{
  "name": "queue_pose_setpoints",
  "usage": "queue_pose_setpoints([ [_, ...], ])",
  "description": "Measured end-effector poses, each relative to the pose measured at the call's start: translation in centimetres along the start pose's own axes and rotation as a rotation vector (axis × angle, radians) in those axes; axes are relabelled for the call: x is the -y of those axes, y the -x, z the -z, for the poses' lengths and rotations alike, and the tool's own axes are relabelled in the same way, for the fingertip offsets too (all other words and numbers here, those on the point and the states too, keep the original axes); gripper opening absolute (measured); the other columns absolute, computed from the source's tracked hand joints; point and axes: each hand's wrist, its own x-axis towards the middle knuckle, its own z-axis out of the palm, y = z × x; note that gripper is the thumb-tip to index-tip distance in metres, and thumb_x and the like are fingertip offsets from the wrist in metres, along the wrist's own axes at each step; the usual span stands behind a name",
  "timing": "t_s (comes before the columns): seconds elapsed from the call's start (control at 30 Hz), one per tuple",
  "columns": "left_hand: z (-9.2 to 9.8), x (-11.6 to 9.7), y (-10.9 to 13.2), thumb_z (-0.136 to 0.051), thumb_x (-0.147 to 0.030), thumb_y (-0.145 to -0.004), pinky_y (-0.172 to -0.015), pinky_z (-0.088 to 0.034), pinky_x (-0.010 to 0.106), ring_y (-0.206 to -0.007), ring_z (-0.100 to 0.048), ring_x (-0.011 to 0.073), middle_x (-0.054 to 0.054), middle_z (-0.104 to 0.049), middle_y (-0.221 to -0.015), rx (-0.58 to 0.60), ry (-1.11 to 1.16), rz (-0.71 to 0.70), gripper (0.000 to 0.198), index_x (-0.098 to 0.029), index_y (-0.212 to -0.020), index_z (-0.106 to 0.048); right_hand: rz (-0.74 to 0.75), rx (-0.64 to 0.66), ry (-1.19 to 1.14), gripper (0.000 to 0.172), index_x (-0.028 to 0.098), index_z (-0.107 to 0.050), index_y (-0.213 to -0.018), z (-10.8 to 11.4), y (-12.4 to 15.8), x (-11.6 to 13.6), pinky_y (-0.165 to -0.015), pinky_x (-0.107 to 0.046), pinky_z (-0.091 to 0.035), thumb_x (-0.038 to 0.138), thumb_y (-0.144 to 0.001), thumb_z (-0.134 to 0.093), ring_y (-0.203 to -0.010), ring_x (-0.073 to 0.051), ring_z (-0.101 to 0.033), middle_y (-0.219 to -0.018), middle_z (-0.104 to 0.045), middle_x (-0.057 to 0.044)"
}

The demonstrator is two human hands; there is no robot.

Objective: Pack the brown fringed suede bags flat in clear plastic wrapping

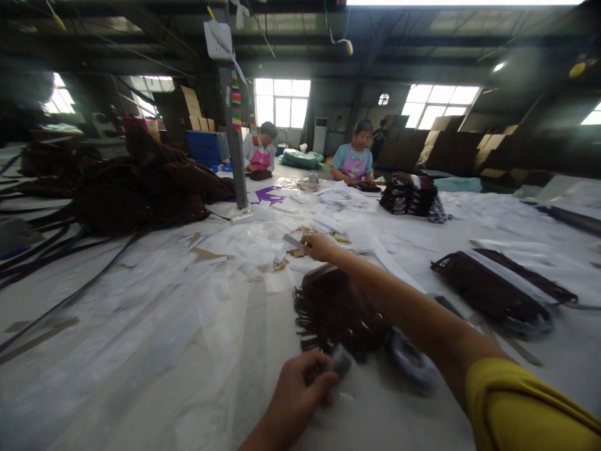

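Observation:
A dark brown fringed bag (338, 300) with metal eyelets along one edge lies on the table before me. At its near edge my left hand (303, 388) is closed, thumb against fingers, on a small grey wrapped piece (342, 361) that is blurred. My right hand (322, 247) reaches across beyond the bag and pinches a flat pale grey strip (293, 241) over the scattered papers. Beside the bag, under my right forearm, is a coil wrapped in clear plastic (413, 363).
White paper and plastic sheets (235, 244) litter the table (206, 401). A grey post (238, 144) rises from it. Brown bags (141, 181) are heaped left; a stack (407, 195) and wrapped brown bags (493, 285) lie right. Two co-workers (354, 164) in pink aprons work across the table.

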Motion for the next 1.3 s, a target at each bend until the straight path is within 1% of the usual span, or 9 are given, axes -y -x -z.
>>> queue_pose_setpoints([
  [0.13, 0.5, 0.0, -0.2, -0.072, -0.043, -0.079, -0.057, -0.041, 0.021, -0.055, -0.052, 0.0098, 0.0, -0.059, -0.061, -0.054, 0.117, -0.028, 0.033, -0.012, -0.092, -0.069, 0.054, -0.15, -0.252, 0.032, 0.022, -0.063, -0.122, 2.2, 7.1, 0.3, -0.068, -0.022, -0.048, 0.024, -0.096, -0.044, -0.077, -0.013, -0.067, -0.099, -0.074, -0.003],
  [0.23, 0.8, 0.0, -0.4, -0.076, -0.043, -0.076, -0.057, -0.042, 0.017, -0.057, -0.051, 0.0065, 0.0, -0.061, -0.068, -0.103, 0.269, -0.015, 0.035, -0.013, -0.095, -0.071, 0.095, -0.207, -0.758, 0.034, 0.02, -0.07, -0.115, 1.9, 14.6, -0.1, -0.069, -0.026, -0.05, 0.039, -0.088, -0.06, -0.076, -0.016, -0.067, -0.091, -0.073, -0.004],
  [0.37, 0.8, -0.3, -0.7, -0.085, -0.038, -0.067, -0.053, -0.045, 0.012, -0.054, -0.052, 0.0024, -0.002, -0.061, -0.071, -0.165, 0.461, 0.063, 0.035, -0.013, -0.087, -0.07, -0.166, -0.111, -1.301, 0.04, 0.019, -0.075, -0.107, -1.2, 24.0, -0.8, -0.083, -0.034, -0.049, 0.047, -0.079, -0.073, -0.086, -0.02, -0.066, -0.095, -0.073, -0.008],
  [0.5, 0.4, -1.3, -0.9, -0.091, -0.031, -0.057, -0.051, -0.051, 0.011, -0.052, -0.056, 0.0026, -0.003, -0.061, -0.068, -0.227, 0.554, 0.112, 0.038, -0.013, -0.081, -0.069, -0.333, -0.054, -1.589, 0.039, 0.018, -0.076, -0.101, -5.1, 29.1, -1.0, -0.091, -0.035, -0.046, 0.049, -0.078, -0.074, -0.092, -0.019, -0.062, -0.1, -0.07, -0.008],
  [0.67, -0.1, -2.4, -1.0, -0.09, -0.024, -0.06, -0.049, -0.053, 0.01, -0.05, -0.058, 0.003, -0.003, -0.063, -0.065, -0.269, 0.529, 0.104, 0.032, -0.013, -0.081, -0.069, -0.372, -0.125, -1.531, 0.052, 0.023, -0.068, -0.118, -6.4, 30.8, -0.1, -0.089, -0.032, -0.044, 0.038, -0.07, -0.081, -0.093, -0.017, -0.061, -0.105, -0.069, -0.003],
  [0.87, -0.9, -2.6, -0.9, -0.09, -0.026, -0.059, -0.049, -0.053, 0.01, -0.05, -0.059, 0.0032, -0.003, -0.064, -0.066, -0.299, 0.45, 0.071, 0.035, -0.013, -0.082, -0.069, -0.337, -0.366, -1.094, 0.027, 0.018, -0.073, -0.091, -6.2, 30.6, 0.5, -0.073, -0.032, -0.047, 0.039, -0.075, -0.072, -0.078, -0.02, -0.063, -0.084, -0.071, -0.004],
  [1.03, -1.7, -2.6, -0.5, -0.09, -0.03, -0.058, -0.055, -0.052, 0.011, -0.054, -0.06, 0.0031, -0.002, -0.066, -0.069, -0.307, 0.391, 0.017, 0.04, -0.011, -0.087, -0.069, -0.212, -0.48, -0.781, 0.018, 0.022, -0.078, -0.092, -7.1, 30.2, 0.2, -0.073, -0.033, -0.047, 0.032, -0.08, -0.068, -0.079, -0.022, -0.065, -0.086, -0.073, -0.006],
  [1.17, -2.1, -2.5, -0.3, -0.088, -0.033, -0.062, -0.057, -0.052, 0.016, -0.056, -0.061, 0.0054, 0.0, -0.069, -0.077, -0.291, 0.291, -0.056, 0.05, -0.013, -0.101, -0.065, -0.141, -0.439, -0.788, 0.017, 0.022, -0.078, -0.091, -7.0, 29.7, 0.1, -0.07, -0.03, -0.045, 0.03, -0.082, -0.067, -0.076, -0.019, -0.064, -0.083, -0.071, -0.005],
  [1.3, -2.1, -2.5, -0.3, -0.086, -0.036, -0.063, -0.059, -0.051, 0.019, -0.056, -0.061, 0.007, -0.001, -0.069, -0.075, -0.316, 0.222, -0.126, 0.047, -0.014, -0.097, -0.062, -0.106, -0.415, -0.923, 0.021, 0.02, -0.078, -0.092, -7.1, 29.0, 0.2, -0.067, -0.028, -0.043, 0.035, -0.084, -0.065, -0.07, -0.016, -0.059, -0.077, -0.066, -0.002],
])
